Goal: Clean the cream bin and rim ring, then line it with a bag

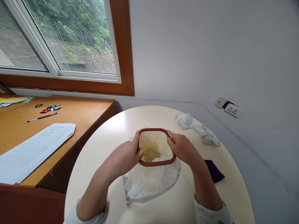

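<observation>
A small trash bin with a reddish-brown rim ring stands on the round table, lined with a thin white plastic bag. The bag's edge hangs outside the rim and spreads toward me over the tabletop. Inside, the liner looks loose and yellowish. My left hand grips the rim's left side, its thumb at the inner edge. On the right side, my right hand is closed around the rim, with fingers partly hidden. Most of the bin's body is hidden under the bag and rim.
Crumpled white plastic bags lie at the table's back right. A dark purple cloth is beside my right forearm. On the wooden desk at left are papers, a pen and keys. A wall socket is at right.
</observation>
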Demonstrator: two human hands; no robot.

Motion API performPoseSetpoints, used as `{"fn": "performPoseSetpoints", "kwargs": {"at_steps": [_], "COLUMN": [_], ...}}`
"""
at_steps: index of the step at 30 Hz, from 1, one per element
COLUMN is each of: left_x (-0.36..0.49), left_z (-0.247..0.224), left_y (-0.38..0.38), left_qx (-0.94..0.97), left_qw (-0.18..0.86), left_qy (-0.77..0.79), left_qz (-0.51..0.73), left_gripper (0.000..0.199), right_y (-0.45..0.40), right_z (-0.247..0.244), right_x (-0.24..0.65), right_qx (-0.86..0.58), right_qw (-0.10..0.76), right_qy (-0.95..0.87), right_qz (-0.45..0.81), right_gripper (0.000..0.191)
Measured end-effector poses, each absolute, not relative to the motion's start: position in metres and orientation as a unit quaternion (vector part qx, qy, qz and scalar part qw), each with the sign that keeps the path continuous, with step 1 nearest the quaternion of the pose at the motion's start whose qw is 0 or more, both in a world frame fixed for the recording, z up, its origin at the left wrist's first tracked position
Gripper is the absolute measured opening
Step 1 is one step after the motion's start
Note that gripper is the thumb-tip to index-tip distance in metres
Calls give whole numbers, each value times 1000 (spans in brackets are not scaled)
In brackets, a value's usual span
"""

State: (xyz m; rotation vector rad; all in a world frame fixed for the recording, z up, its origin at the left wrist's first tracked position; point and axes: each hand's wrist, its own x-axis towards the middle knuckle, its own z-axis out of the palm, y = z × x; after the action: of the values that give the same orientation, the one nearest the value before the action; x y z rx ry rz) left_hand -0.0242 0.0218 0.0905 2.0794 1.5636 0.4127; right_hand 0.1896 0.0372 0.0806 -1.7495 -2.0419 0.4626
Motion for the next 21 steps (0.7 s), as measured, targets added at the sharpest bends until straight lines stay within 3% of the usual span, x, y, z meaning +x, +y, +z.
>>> {"fn": "performPoseSetpoints", "kwargs": {"at_steps": [11,21], "left_x": [-20,-22], "left_z": [100,95], "left_y": [21,22], "left_qx": [766,772], "left_qw": [224,217], "left_qy": [600,597], "left_qz": [44,38], "left_gripper": [58,62], "right_y": [38,38], "right_z": [79,83], "right_x": [189,186], "right_qx": [-645,-652], "right_qw": [167,153], "right_qy": [-728,-724], "right_qz": [162,167], "right_gripper": [35,34]}}
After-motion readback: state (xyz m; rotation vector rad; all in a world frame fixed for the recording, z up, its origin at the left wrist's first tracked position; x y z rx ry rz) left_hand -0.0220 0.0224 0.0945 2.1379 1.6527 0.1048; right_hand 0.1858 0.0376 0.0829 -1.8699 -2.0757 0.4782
